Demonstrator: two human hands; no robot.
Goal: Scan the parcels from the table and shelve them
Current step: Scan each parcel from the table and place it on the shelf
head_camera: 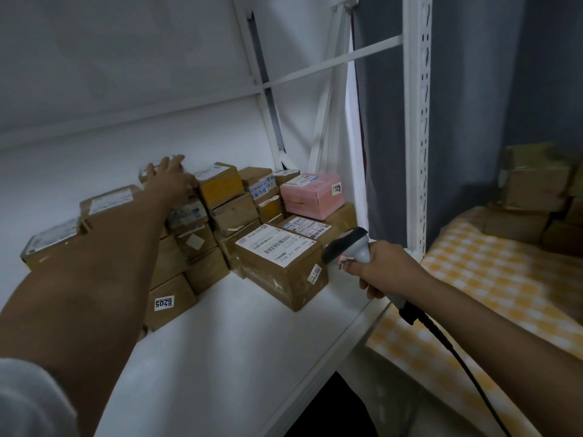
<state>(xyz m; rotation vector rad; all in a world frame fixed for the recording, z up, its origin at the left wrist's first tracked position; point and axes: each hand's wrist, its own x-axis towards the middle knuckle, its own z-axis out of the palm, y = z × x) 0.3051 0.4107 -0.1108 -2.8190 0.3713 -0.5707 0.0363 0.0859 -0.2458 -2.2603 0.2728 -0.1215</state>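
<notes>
- Head view looks down on a white shelf [239, 335] stacked with cardboard parcels; the left hand [168, 178] reaches to the back of the stack and lies over a small parcel [148, 172] on top, fingers fairly straight and spread. Blur hides whether it grips the box or only presses it, so I judge it is seating the box at the back, against the wall.
- Right hand [389, 268] is wrapped round the grip of a grey barcode scanner [348, 247], well apart from the left hand; probably held clear so the corded tool stays ready.
- Scanner's head points left and slightly away, toward the labelled brown box [279, 263] just beside it. Its long axis runs from lower right, where the black cable [448, 345] leaves, to upper left.
- Small parcel's long axis looks to run left-right along the stack, label upward, though this is blurred.
- Pink box [312, 193] sits on brown boxes at the right of the pile.
- More parcels [533, 187] wait on the yellow-checked table [473, 279] at right, so shelving seems unfinished.
</notes>
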